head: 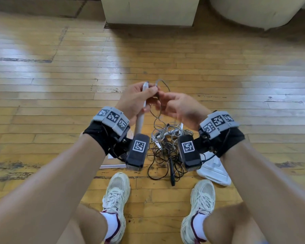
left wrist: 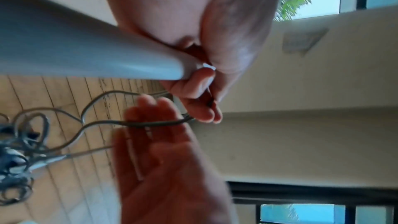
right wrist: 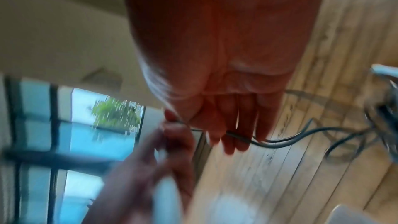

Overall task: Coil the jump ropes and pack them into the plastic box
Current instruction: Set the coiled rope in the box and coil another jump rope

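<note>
My left hand (head: pixel 136 101) grips a grey jump-rope handle (head: pixel 140 120) held upright above the floor, and its fingertips pinch the thin grey cord (head: pixel 163 83) at the handle's top. In the left wrist view the handle (left wrist: pixel 64 48) fills the left side and the cord (left wrist: pixel 103 122) runs from my left fingers across my right hand (left wrist: pixel 168 159). My right hand (head: pixel 180 106) is beside the left, fingers nearly straight, with the cord (right wrist: pixel 301 137) lying across them. The cord drops to a tangled pile of ropes (head: pixel 167 143) on the floor.
A black handle (head: pixel 172 171) lies at the pile's near edge. A white plastic lid or box (head: pixel 217 173) sits right of it, a clear plastic edge (head: pixel 113 166) left, under my wrist. My two shoes (head: pixel 115 196) stand just below. A cream block (head: pixel 150 11) stands farther off.
</note>
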A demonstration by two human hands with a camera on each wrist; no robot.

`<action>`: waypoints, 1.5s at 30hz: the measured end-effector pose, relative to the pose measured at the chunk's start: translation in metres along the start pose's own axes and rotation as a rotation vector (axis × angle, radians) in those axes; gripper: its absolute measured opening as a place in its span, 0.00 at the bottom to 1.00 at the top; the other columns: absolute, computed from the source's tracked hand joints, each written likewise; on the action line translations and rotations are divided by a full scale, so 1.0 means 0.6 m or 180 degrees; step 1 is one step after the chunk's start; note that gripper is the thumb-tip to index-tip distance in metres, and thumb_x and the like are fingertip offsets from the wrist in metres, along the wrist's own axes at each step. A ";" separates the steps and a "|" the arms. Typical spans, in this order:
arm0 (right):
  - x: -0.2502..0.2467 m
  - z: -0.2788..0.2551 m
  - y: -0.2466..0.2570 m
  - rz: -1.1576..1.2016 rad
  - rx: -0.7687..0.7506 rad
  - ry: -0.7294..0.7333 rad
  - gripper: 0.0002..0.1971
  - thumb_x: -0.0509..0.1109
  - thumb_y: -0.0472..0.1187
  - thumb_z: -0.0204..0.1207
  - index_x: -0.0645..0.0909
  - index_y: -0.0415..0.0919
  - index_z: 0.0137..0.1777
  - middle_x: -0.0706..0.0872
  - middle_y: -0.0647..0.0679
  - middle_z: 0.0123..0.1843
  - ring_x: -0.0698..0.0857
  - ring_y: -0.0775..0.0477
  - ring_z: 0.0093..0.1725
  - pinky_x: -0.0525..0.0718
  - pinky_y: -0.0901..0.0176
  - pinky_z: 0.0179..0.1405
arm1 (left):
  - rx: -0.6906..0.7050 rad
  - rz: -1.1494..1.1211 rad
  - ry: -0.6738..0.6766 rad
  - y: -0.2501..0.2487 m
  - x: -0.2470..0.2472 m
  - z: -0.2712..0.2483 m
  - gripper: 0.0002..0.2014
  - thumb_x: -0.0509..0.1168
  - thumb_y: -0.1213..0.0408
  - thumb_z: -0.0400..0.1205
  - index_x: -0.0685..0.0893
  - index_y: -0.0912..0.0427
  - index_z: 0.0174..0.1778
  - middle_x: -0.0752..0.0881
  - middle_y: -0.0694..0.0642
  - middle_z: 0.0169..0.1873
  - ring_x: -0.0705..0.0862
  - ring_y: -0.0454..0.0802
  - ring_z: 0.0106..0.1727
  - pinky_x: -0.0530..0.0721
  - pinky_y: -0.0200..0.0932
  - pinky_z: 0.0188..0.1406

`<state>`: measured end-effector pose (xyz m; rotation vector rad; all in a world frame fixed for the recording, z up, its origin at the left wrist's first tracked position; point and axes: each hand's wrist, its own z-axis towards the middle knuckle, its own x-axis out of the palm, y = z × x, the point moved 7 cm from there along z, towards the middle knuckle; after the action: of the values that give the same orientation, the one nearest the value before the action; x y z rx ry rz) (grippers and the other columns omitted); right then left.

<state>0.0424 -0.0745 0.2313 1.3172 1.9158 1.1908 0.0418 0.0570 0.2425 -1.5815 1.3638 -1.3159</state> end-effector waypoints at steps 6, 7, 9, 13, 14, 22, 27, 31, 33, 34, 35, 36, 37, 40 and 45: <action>0.015 -0.018 -0.022 -0.2253 0.0020 0.0291 0.09 0.62 0.39 0.89 0.84 0.38 0.56 0.91 0.46 0.52 0.89 0.43 0.57 0.86 0.50 0.63 | 0.0219 -0.0499 -0.0718 -0.022 -0.029 0.023 0.05 0.62 0.71 0.88 0.80 0.62 0.47 0.90 0.55 0.38 0.82 0.47 0.31 0.71 0.32 0.18; 0.008 -0.021 -0.021 -0.2089 0.0041 0.0198 0.10 0.61 0.39 0.89 0.83 0.37 0.55 0.90 0.45 0.51 0.89 0.42 0.55 0.87 0.51 0.61 | 0.0208 -0.0464 -0.0839 -0.021 -0.030 0.025 0.05 0.62 0.71 0.88 0.80 0.61 0.47 0.91 0.55 0.39 0.83 0.47 0.31 0.70 0.32 0.18; -0.009 -0.029 -0.009 -0.1418 -0.0059 -0.0083 0.10 0.60 0.37 0.89 0.82 0.32 0.55 0.90 0.43 0.48 0.90 0.42 0.48 0.89 0.55 0.52 | 0.0126 -0.0187 -0.0896 -0.018 -0.021 0.027 0.04 0.62 0.68 0.88 0.83 0.60 0.49 0.91 0.55 0.43 0.85 0.47 0.33 0.69 0.33 0.18; -0.058 -0.045 0.021 -0.0278 -0.0469 -0.0717 0.11 0.60 0.35 0.89 0.83 0.32 0.52 0.91 0.38 0.47 0.91 0.44 0.44 0.92 0.54 0.48 | -0.0208 0.0577 -0.0344 0.001 0.024 0.029 0.12 0.62 0.57 0.88 0.86 0.61 0.54 0.92 0.55 0.50 0.86 0.48 0.39 0.70 0.34 0.20; -0.069 -0.050 0.025 -0.0015 -0.0524 -0.0824 0.11 0.61 0.36 0.89 0.83 0.32 0.52 0.91 0.37 0.48 0.92 0.43 0.45 0.92 0.53 0.49 | -0.0253 0.0806 -0.0170 0.008 0.037 0.026 0.14 0.62 0.55 0.89 0.87 0.62 0.55 0.92 0.56 0.50 0.85 0.48 0.39 0.71 0.33 0.20; -0.124 -0.089 0.040 0.1826 -0.1025 -0.1084 0.12 0.56 0.35 0.90 0.81 0.34 0.50 0.91 0.40 0.44 0.91 0.45 0.43 0.90 0.55 0.45 | -0.0275 0.1265 0.0555 0.043 0.094 -0.018 0.09 0.66 0.57 0.85 0.87 0.60 0.51 0.91 0.54 0.42 0.83 0.43 0.33 0.69 0.34 0.19; -0.099 -0.105 0.018 0.1213 -0.0660 -0.0804 0.14 0.54 0.27 0.86 0.80 0.31 0.63 0.90 0.35 0.58 0.90 0.41 0.57 0.89 0.53 0.58 | -0.0139 0.1087 0.0372 0.041 0.099 -0.029 0.08 0.65 0.64 0.87 0.84 0.64 0.47 0.90 0.57 0.35 0.85 0.50 0.32 0.74 0.34 0.19; -0.048 -0.113 -0.026 0.0086 -0.0066 -0.0380 0.11 0.63 0.32 0.84 0.82 0.38 0.62 0.88 0.37 0.63 0.87 0.41 0.64 0.85 0.47 0.69 | -0.0137 0.0261 0.0279 0.026 0.110 -0.035 0.10 0.62 0.67 0.89 0.83 0.68 0.45 0.86 0.59 0.35 0.83 0.49 0.30 0.74 0.33 0.18; -0.024 -0.115 -0.045 -0.0415 0.0034 -0.0088 0.07 0.71 0.39 0.81 0.85 0.43 0.57 0.90 0.43 0.61 0.85 0.41 0.67 0.80 0.43 0.74 | -0.0226 -0.0176 0.0251 0.020 0.109 -0.036 0.09 0.62 0.67 0.89 0.82 0.67 0.45 0.85 0.58 0.35 0.82 0.47 0.30 0.73 0.32 0.17; -0.014 -0.116 -0.052 -0.0599 0.0052 0.0020 0.05 0.71 0.39 0.81 0.86 0.44 0.55 0.91 0.47 0.59 0.85 0.43 0.66 0.78 0.42 0.75 | -0.0249 -0.0265 0.0229 0.017 0.107 -0.035 0.09 0.62 0.67 0.88 0.82 0.67 0.46 0.85 0.58 0.35 0.83 0.47 0.31 0.73 0.31 0.18; -0.008 -0.116 -0.059 -0.0779 0.0051 0.0054 0.05 0.70 0.40 0.83 0.86 0.45 0.54 0.92 0.49 0.57 0.87 0.45 0.65 0.78 0.42 0.75 | -0.0261 -0.0289 0.0206 0.015 0.104 -0.033 0.08 0.62 0.67 0.88 0.82 0.66 0.46 0.86 0.57 0.36 0.83 0.47 0.32 0.73 0.31 0.18; -0.006 -0.117 -0.062 -0.0945 0.0038 -0.0002 0.05 0.68 0.41 0.84 0.86 0.46 0.54 0.92 0.50 0.55 0.88 0.47 0.62 0.80 0.42 0.74 | -0.0255 -0.0240 0.0170 0.013 0.101 -0.031 0.08 0.62 0.67 0.88 0.82 0.66 0.46 0.86 0.57 0.36 0.84 0.48 0.34 0.73 0.31 0.18; -0.008 -0.119 -0.063 -0.1059 0.0017 -0.0133 0.06 0.67 0.41 0.86 0.85 0.47 0.53 0.93 0.50 0.53 0.89 0.48 0.59 0.82 0.42 0.72 | -0.0223 -0.0110 0.0099 0.011 0.096 -0.028 0.08 0.62 0.66 0.88 0.83 0.65 0.46 0.87 0.57 0.37 0.85 0.48 0.35 0.72 0.31 0.18; -0.025 -0.128 -0.047 -0.0979 -0.0245 -0.0626 0.08 0.63 0.39 0.88 0.85 0.42 0.52 0.93 0.46 0.48 0.92 0.45 0.52 0.86 0.40 0.64 | -0.0026 0.0714 -0.0110 0.010 0.086 -0.024 0.08 0.62 0.67 0.88 0.86 0.63 0.47 0.91 0.57 0.40 0.89 0.49 0.40 0.71 0.32 0.19; -0.079 -0.139 0.018 -0.0176 -0.0849 -0.1409 0.09 0.64 0.37 0.88 0.85 0.37 0.51 0.92 0.40 0.48 0.92 0.45 0.49 0.91 0.52 0.55 | -0.0257 0.1176 0.0273 0.040 0.098 -0.036 0.16 0.62 0.55 0.88 0.89 0.63 0.48 0.92 0.58 0.42 0.80 0.47 0.31 0.71 0.34 0.19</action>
<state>-0.0009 -0.1475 0.2776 1.2488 1.4177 0.9862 0.0110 -0.0026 0.2415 -1.2560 1.6856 -1.1238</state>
